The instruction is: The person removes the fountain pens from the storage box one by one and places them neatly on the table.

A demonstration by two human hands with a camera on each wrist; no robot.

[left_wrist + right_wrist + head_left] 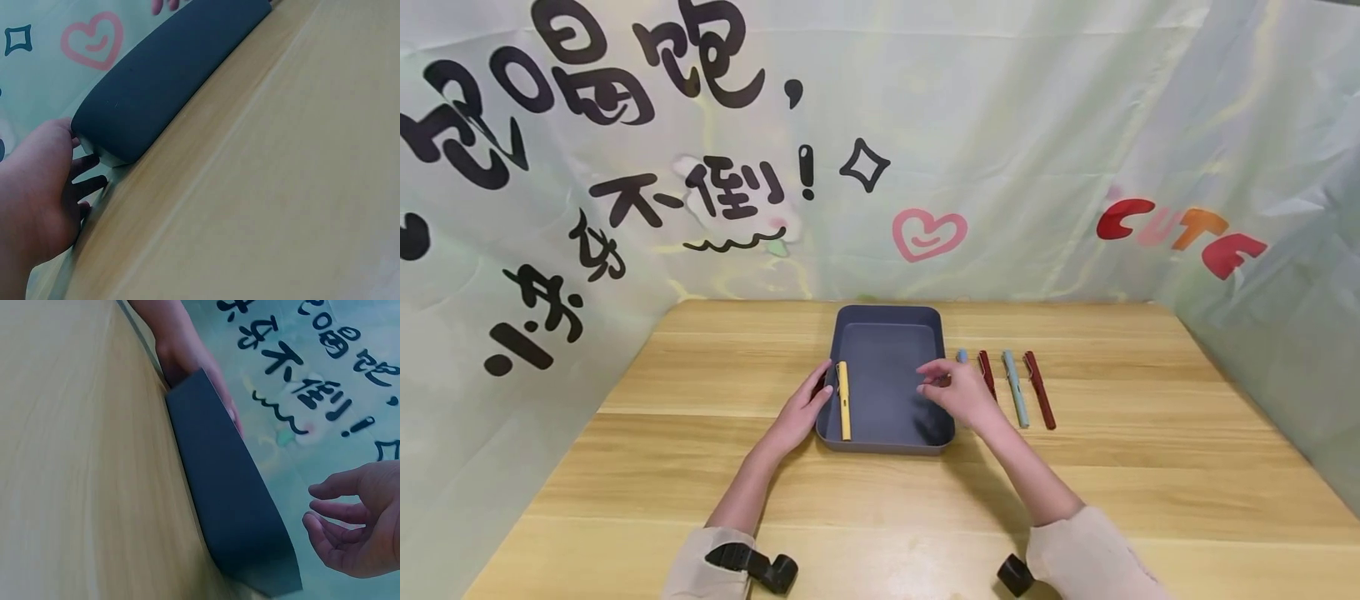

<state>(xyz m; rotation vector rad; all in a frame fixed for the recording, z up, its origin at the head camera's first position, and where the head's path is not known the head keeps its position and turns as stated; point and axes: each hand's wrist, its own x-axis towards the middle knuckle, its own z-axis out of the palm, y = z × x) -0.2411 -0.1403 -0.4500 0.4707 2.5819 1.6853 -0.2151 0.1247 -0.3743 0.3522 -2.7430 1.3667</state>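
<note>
A dark grey-blue tray [887, 342] sits on the table, with a yellow pen [844, 400] lying lengthwise along its left inner side. My left hand [801, 408] rests against the tray's left wall, its fingers at the outside and its thumb near the rim. In the left wrist view, the fingers of that hand [40, 187] are spread beside the tray's corner. My right hand [958, 392] hovers over the tray's right rim. Its fingers are loosely bent and apart from the thumb, with nothing between them, as the right wrist view of this hand [362, 519] shows.
Right of the tray, pens lie in a row on the wooden table [880, 517]: a blue pen [962, 356] mostly behind my hand, a dark red pen [986, 367], a light blue pen [1015, 387] and another dark red pen [1040, 389]. A printed curtain [1037, 125] hangs behind.
</note>
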